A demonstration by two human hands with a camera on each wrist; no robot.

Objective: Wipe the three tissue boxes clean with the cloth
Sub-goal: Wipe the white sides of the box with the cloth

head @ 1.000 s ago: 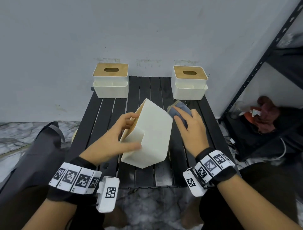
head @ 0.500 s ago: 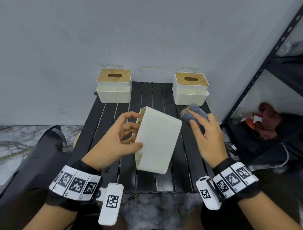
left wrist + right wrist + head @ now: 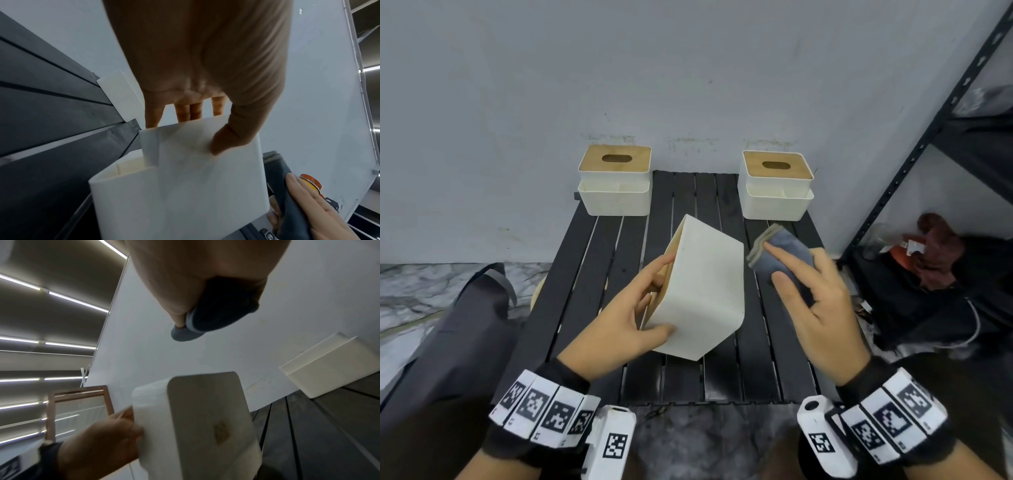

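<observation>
Between the two tissue boxes at the back, the left one (image 3: 615, 185) and the right one (image 3: 776, 185), a lane of bare desk (image 3: 693, 195) runs to the wall. The tilted box (image 3: 702, 294) held in the left hand (image 3: 616, 318) fills the middle (a narrow gap separates it from the cloth (image 3: 780, 255)). A black shelf frame (image 3: 914, 161) closes the right side, a dark bag (image 3: 458, 329) the left.

head view looking down at slatted table (image 3: 722, 373), wrist views close, angled upward, all sharing the tilted tissue box (image 3: 702, 294)
</observation>
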